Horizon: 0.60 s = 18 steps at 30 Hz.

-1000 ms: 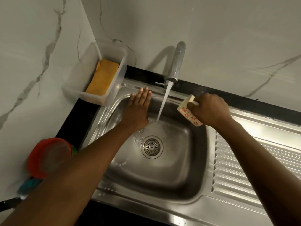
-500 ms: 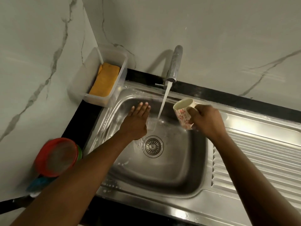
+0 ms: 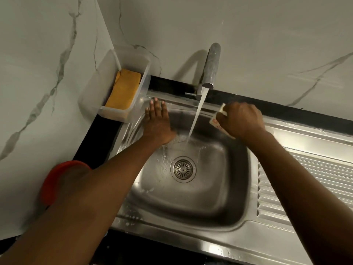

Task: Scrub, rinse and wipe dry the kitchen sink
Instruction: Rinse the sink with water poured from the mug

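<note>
The steel sink [image 3: 219,203] lies below me, its drain [image 3: 183,169] in the basin's middle. Water runs from the tap [image 3: 210,71] in a slanted stream onto the basin floor. My left hand [image 3: 157,123] lies flat with straight fingers on the sink's back left corner and rim. To the right of the stream, my right hand [image 3: 241,120] grips a white cup with red flowers [image 3: 216,122] at the sink's back edge. The hand hides most of the cup.
A clear plastic box [image 3: 131,111] holding a yellow sponge [image 3: 124,90] stands at the back left corner. A red bowl [image 3: 57,176] sits left, partly behind my forearm. The ribbed drainboard [image 3: 305,180] extends right. Marble walls close the back and left.
My left hand slid from the basin wall up to the back left rim. My right hand lifted the cup away from the stream toward the back edge, and the cup is now tilted.
</note>
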Available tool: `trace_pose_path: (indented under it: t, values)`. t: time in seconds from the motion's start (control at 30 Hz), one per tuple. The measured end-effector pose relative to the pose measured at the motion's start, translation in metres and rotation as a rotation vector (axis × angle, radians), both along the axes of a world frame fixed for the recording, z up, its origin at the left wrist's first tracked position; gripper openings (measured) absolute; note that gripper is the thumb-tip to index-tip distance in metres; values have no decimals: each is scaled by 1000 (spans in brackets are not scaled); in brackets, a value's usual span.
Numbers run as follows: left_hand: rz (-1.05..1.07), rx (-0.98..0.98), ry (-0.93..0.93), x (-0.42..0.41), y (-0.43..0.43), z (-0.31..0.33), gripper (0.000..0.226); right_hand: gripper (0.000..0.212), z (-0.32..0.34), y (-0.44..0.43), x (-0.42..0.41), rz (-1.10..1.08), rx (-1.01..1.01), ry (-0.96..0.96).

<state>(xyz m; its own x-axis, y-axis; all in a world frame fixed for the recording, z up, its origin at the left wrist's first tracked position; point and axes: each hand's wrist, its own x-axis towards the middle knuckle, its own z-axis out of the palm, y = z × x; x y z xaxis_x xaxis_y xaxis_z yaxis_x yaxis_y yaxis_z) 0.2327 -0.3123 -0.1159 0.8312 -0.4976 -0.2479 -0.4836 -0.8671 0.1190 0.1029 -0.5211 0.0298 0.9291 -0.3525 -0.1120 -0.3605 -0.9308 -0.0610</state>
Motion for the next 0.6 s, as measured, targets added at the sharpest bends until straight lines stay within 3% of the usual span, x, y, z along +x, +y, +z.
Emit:
trace_pose_path:
  t: [0.13,0.3,0.43,0.6]
  values:
    - [-151,-23,11,-11,-1,-1,110,37,8,20,33,101,-35,-101]
    - [-348,-49,6,-18,6,2,88,38,1,10,9,6,21,-126]
    - [-352,-178,59,-27,15,6,70,33,-17,6,-28,-183,432,-166]
    - [5,-630,327,-46,13,20,34,31,-52,28,-60,-391,987,-260]
